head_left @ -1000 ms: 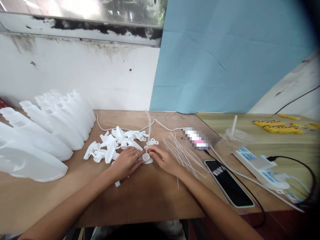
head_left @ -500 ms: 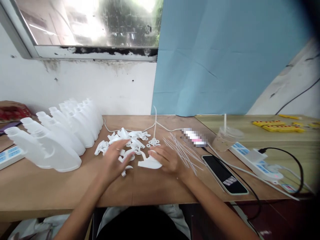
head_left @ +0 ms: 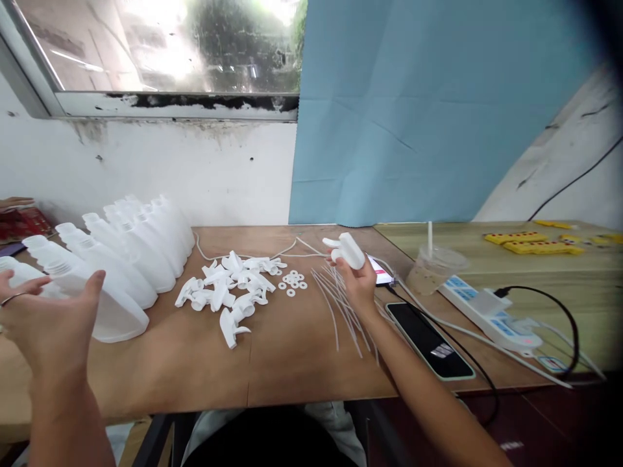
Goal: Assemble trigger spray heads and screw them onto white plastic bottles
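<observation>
My left hand (head_left: 53, 318) is at the far left with its fingers spread, in front of the nearest white bottles (head_left: 114, 318). It overlaps them in the picture; whether it touches one I cannot tell. Raised over the table, my right hand (head_left: 357, 277) is closed on a white spray head (head_left: 351, 251). Several loose spray heads (head_left: 221, 293) lie piled in the middle of the table. Small white rings (head_left: 294, 279) are scattered to the right of the pile. Thin clear tubes (head_left: 341, 305) lie below and beside my right hand.
On the right are a phone (head_left: 431, 340), a plastic cup (head_left: 438, 267) with a straw, a power strip (head_left: 491, 318) with cables, and yellow pieces (head_left: 542, 248). A person's hand (head_left: 15, 202) shows at the far left edge.
My left hand has moved from beside the pile to the bottles at the left. My right hand has moved up and right, lifting the spray head and a tube, which no longer shows upright.
</observation>
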Demonstrator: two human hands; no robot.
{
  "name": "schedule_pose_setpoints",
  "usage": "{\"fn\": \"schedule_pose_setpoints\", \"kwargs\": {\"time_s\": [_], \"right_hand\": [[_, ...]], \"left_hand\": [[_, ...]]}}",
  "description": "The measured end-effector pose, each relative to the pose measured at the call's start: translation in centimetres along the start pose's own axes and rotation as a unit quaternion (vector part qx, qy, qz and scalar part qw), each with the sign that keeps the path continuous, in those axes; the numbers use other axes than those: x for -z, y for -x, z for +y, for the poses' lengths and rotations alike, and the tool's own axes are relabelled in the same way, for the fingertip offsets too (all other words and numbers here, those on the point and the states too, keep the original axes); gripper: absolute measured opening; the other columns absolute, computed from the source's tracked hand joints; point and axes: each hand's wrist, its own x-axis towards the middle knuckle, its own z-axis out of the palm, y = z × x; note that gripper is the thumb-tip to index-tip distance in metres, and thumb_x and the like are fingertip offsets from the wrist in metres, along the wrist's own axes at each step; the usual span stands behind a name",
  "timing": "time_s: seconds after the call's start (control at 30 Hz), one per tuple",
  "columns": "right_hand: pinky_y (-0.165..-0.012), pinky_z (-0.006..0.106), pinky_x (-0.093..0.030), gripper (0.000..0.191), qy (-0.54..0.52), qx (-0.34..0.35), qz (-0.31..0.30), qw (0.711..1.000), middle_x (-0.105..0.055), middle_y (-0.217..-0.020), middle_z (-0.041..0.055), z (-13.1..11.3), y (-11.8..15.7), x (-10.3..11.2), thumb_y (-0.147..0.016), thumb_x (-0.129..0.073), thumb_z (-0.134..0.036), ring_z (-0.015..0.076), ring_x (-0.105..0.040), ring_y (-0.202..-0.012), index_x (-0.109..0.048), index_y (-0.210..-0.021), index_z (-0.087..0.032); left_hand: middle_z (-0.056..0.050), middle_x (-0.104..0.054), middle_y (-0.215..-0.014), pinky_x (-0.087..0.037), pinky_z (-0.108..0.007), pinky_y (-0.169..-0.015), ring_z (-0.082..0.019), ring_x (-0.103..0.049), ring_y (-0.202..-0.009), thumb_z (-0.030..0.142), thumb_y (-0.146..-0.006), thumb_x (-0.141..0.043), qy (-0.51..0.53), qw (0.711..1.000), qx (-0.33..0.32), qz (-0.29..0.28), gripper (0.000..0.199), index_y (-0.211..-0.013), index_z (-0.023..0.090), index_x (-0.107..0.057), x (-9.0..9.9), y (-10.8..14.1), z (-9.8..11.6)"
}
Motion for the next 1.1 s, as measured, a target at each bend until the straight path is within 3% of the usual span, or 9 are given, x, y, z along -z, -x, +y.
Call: {"fn": "schedule_pose_setpoints", "kwargs": {"time_s": [0.1, 0.17, 0.27, 0.33, 0.47, 0.67, 0.83, 0.97, 1.1], "right_hand": [[-0.062, 0.030, -0.055, 0.031, -0.078, -0.039, 0.010, 0.996, -0.072, -0.090, 0.0069, -0.6, -0.4, 0.1, -0.082, -0.067, -0.039, 0.0177, -0.068, -0.069, -0.062, -0.103, -0.017], [-0.056, 0.028, -0.055, 0.031, -0.116, -0.058, 0.015, 0.991, -0.072, -0.085, 0.0057, -0.7, -1.0, 0.0, -0.080, -0.068, -0.041, 0.0170, -0.068, -0.064, -0.062, -0.101, -0.018], [-0.050, 0.026, -0.054, 0.036, -0.174, -0.088, 0.025, 0.981, -0.072, -0.077, 0.0048, -1.0, -2.6, -0.4, -0.077, -0.070, -0.047, 0.0166, -0.068, -0.058, -0.060, -0.095, -0.017], [-0.046, 0.024, -0.052, 0.041, -0.208, -0.098, 0.029, 0.973, -0.071, -0.069, 0.0038, -1.7, -4.4, -0.8, -0.074, -0.071, -0.052, 0.0161, -0.067, -0.053, -0.059, -0.091, -0.016], [-0.041, 0.023, -0.047, 0.040, -0.254, -0.049, 0.055, 0.965, -0.067, -0.062, 0.0009, -4.7, -8.8, -1.8, -0.075, -0.065, -0.057, 0.0148, -0.064, -0.049, -0.059, -0.085, -0.018], [-0.044, 0.028, -0.047, 0.035, -0.261, 0.065, 0.083, 0.959, -0.064, -0.063, 0.0000, -8.8, -11.3, -3.2, -0.086, -0.048, -0.058, 0.0146, -0.060, -0.048, -0.059, -0.085, -0.024], [-0.043, 0.025, -0.045, 0.033, -0.295, 0.041, 0.081, 0.951, -0.063, -0.061, -0.0015, -8.9, -10.5, -4.9, -0.084, -0.054, -0.053, 0.0117, -0.058, -0.045, -0.059, -0.084, -0.020], [-0.046, 0.024, -0.048, 0.037, -0.283, 0.020, 0.024, 0.959, -0.064, -0.065, -0.0022, -8.3, -9.4, -6.5, -0.083, -0.055, -0.057, 0.0105, -0.060, -0.049, -0.059, -0.089, -0.021], [-0.054, 0.027, -0.053, 0.036, -0.244, -0.020, -0.098, 0.965, -0.068, -0.075, 0.0022, -8.4, -7.1, -8.6, -0.079, -0.066, -0.052, 0.0138, -0.064, -0.062, -0.063, -0.090, -0.019]], "left_hand": [[-0.010, -0.064, -0.119, -0.048, -0.064, -0.089, -0.041, -0.062, -0.106, 0.051, -0.069, -0.072, -0.058, 0.996, 0.064, -0.006, 0.072, -0.131, 0.021, -0.048, 0.2, 0.4, 2.0], [-0.007, -0.059, -0.127, -0.045, -0.060, -0.098, -0.039, -0.056, -0.117, 0.049, -0.082, -0.060, -0.044, 0.998, -0.028, -0.043, 0.057, -0.132, 0.024, -0.048, 0.5, 1.1, 4.3], [-0.009, -0.060, -0.122, -0.047, -0.053, -0.098, -0.035, -0.055, -0.117, 0.042, -0.083, -0.063, -0.011, 0.979, -0.200, -0.037, 0.054, -0.132, 0.024, -0.050, -0.2, 2.3, 8.0], [-0.009, -0.061, -0.116, -0.051, -0.045, -0.090, -0.030, -0.059, -0.109, 0.039, -0.080, -0.067, 0.017, 0.957, -0.285, -0.054, 0.055, -0.130, 0.023, -0.052, -1.8, 2.8, 10.2], [-0.008, -0.058, -0.118, -0.052, -0.030, -0.074, -0.023, -0.062, -0.099, 0.037, -0.085, -0.062, 0.037, 0.919, -0.364, -0.145, 0.049, -0.131, 0.024, -0.052, -6.3, 2.9, 13.2], [-0.009, -0.059, -0.116, -0.051, -0.033, -0.080, -0.023, -0.061, -0.098, 0.029, -0.087, -0.060, 0.080, 0.890, -0.420, -0.160, 0.048, -0.134, 0.026, -0.048, -9.7, 3.7, 13.8], [-0.010, -0.058, -0.115, -0.050, -0.035, -0.080, -0.023, -0.061, -0.096, 0.027, -0.086, -0.061, 0.097, 0.882, -0.434, -0.152, 0.052, -0.136, 0.026, -0.046, -9.7, 4.6, 13.1], [-0.010, -0.058, -0.111, -0.050, -0.035, -0.079, -0.023, -0.060, -0.093, 0.028, -0.087, -0.062, 0.104, 0.873, -0.446, -0.167, 0.053, -0.137, 0.026, -0.045, -9.9, 5.2, 13.2], [-0.010, -0.057, -0.115, -0.050, -0.035, -0.083, -0.023, -0.059, -0.101, 0.031, -0.087, -0.065, 0.178, 0.864, -0.432, -0.188, 0.057, -0.139, 0.027, -0.042, -9.7, 5.8, 15.5]]}}
